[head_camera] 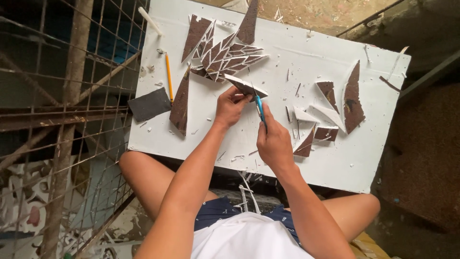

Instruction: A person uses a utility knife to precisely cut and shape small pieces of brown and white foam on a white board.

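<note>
The left hand pinches a thin brown-faced shard by its near edge, fingers closed on it, holding it tilted just above the white board; the right hand is wrapped tight around a blue-handled knife, whose tip meets the shard's near corner, right beside the left fingertips; just beyond the shard lies a fan of brown slivers set edge to edge; left of the left hand lie a long brown wedge, a dark sanding sheet overhanging the board's edge, and a yellow pencil; right of the knife hand lie loose offcuts, brown and white, well apart from the shard.
</note>
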